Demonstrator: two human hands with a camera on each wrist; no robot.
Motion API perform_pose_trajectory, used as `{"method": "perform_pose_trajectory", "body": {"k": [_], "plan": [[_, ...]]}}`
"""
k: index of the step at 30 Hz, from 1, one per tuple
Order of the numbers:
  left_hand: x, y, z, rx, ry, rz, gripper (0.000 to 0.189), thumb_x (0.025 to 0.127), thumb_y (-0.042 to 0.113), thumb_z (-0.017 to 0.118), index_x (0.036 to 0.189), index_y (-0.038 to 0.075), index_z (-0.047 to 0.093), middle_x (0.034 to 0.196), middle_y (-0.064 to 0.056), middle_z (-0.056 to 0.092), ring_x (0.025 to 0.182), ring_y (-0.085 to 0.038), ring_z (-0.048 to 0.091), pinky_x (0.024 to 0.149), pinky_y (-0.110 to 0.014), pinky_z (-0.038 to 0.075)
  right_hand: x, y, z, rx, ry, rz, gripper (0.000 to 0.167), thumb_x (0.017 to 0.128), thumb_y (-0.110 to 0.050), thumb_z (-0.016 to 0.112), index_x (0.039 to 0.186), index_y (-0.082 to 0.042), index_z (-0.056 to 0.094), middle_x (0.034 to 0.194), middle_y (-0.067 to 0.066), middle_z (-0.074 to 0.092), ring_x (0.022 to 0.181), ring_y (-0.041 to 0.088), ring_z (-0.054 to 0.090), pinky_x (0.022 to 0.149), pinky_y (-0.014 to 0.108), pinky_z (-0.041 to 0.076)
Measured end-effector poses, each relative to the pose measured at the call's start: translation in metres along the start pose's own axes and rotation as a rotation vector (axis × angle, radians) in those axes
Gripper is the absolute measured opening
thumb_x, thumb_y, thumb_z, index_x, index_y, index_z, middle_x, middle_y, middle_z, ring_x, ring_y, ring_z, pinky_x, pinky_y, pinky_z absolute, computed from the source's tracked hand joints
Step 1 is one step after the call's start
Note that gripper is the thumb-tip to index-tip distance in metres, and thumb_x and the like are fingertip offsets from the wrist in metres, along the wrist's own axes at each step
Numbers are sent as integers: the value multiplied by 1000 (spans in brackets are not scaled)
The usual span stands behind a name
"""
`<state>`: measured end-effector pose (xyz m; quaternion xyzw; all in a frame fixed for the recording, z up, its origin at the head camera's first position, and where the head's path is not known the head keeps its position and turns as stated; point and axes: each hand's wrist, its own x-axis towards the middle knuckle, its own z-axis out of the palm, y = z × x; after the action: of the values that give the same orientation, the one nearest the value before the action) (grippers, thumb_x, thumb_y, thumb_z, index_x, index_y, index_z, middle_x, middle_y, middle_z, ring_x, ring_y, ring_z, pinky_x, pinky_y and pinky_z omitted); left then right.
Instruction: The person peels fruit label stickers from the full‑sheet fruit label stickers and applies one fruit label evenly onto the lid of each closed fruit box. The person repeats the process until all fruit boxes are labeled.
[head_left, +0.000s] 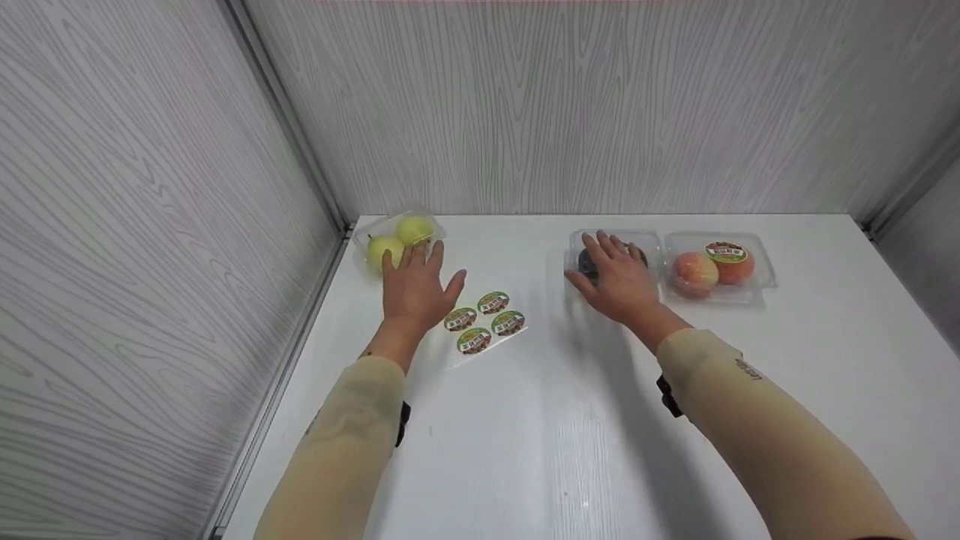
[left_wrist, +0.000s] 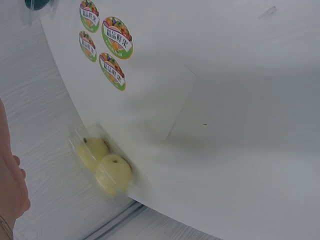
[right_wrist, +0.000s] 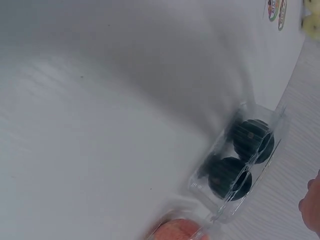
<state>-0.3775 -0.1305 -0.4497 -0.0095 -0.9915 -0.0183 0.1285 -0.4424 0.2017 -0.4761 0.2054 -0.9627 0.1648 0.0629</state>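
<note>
My left hand is held with fingers spread, palm down. In the head view its fingertips overlap a clear plastic box holding two round yellow-green fruits, which look like pears. The right hand reaches over a second clear box, fingers extended, hiding much of it. Two dark round fruits show inside that box in the right wrist view. Neither hand grips anything. Just right of the left hand, a sheet with several oval fruit stickers lies on the white table.
A third clear box stands at the right, beside the dark fruits. It contains two red-yellow fruits, and an oval sticker shows over one. Wood-grain panels close off the back and sides of the table.
</note>
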Motion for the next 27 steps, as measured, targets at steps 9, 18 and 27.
{"method": "perform_pose_trajectory", "body": {"k": [9, 18, 27], "plan": [[-15, -31, -3, -101, 44, -88, 70, 107, 56, 48, 159, 9, 48, 159, -22, 49, 150, -38, 42, 122, -66, 22, 6, -18, 3, 36, 3, 4, 79, 108, -57, 51, 168, -10, 30, 171, 19, 30, 159, 39, 25, 128, 56, 14], [-31, -46, 1, -176, 31, -174, 72, 108, 54, 47, 161, 5, 43, 160, -24, 46, 150, -42, 41, 121, -67, 24, 23, -43, 6, 61, 11, 0, 79, 108, -59, 48, 168, -10, 30, 171, 18, 30, 159, 36, 25, 129, 51, 14], [-43, -57, 9, -325, 56, -277, 74, 107, 51, 51, 160, 1, 42, 159, -27, 47, 149, -43, 42, 120, -65, 29, 30, -78, 30, 112, -30, 12, 78, 108, -60, 46, 168, -14, 30, 172, 14, 31, 160, 33, 25, 129, 46, 15]]}}
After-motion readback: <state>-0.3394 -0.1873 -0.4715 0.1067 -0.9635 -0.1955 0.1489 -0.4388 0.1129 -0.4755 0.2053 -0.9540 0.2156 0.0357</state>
